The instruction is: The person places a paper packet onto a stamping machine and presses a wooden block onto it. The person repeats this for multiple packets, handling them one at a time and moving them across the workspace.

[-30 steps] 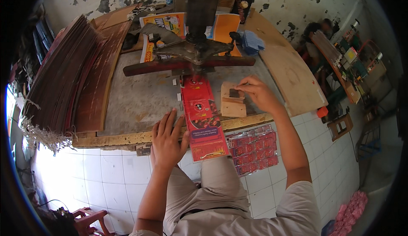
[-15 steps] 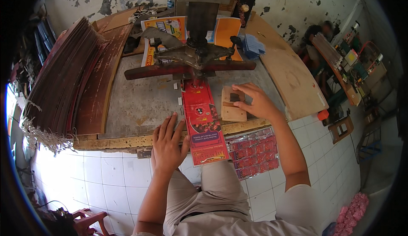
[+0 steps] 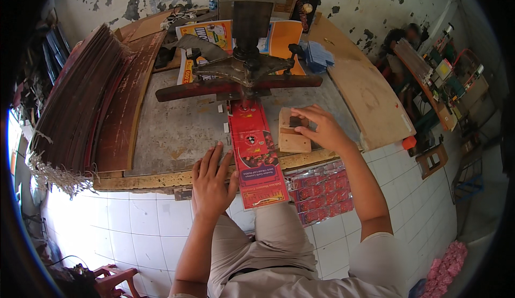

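Note:
A long red printed strip [image 3: 252, 149] runs from under the machine's dark crossbar [image 3: 247, 86] out past the table's front edge. Beside its near left side lies my left hand [image 3: 213, 182], fingers extended and spread at the table edge, the thumb next to the strip. Right of the strip sits a pale wooden block [image 3: 295, 142] with a dark gap in its top. My right hand [image 3: 324, 129] is on this block, its thumb and fingers closed about the upper part. The far end of the strip is hidden beneath the crossbar.
Two small white pieces [image 3: 226, 128] lie left of the strip. A tall stack of dark boards [image 3: 80, 99] stands at the left. Red printed packets [image 3: 322, 193] are below the table edge. A blue bundle [image 3: 319, 56] lies behind; another person [image 3: 399, 46] is far right.

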`<state>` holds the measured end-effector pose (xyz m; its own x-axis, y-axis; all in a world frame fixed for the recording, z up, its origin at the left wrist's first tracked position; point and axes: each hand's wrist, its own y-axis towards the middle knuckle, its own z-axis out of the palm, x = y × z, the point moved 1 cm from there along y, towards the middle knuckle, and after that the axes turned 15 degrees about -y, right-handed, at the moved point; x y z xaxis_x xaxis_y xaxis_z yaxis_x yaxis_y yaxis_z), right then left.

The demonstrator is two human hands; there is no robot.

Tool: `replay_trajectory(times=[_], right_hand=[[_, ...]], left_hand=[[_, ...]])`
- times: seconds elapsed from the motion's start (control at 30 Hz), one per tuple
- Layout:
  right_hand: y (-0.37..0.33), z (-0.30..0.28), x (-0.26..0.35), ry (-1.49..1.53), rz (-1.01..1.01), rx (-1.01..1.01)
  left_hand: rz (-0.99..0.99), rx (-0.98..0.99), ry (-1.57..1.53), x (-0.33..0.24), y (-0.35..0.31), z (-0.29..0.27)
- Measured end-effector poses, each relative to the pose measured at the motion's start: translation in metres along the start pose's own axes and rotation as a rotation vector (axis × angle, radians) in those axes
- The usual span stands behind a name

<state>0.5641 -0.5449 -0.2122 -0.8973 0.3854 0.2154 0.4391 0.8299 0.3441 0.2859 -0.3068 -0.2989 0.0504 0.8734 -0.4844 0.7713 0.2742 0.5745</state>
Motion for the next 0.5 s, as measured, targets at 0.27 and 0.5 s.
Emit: replay_trajectory(times=[0.27,0.5], right_hand=[[0.0012,-0.0018,0.002,-0.018,0.003,-0.001],[-0.0012,-0.0042,0.0029,-0.017,-0.006,-0.042]], left_hand=[[-0.007,0.015,0.002,-0.0003,0.0003,-0.0016],[-0.001,0.014,-0.001,0.0001,-0.0001,-0.0008]])
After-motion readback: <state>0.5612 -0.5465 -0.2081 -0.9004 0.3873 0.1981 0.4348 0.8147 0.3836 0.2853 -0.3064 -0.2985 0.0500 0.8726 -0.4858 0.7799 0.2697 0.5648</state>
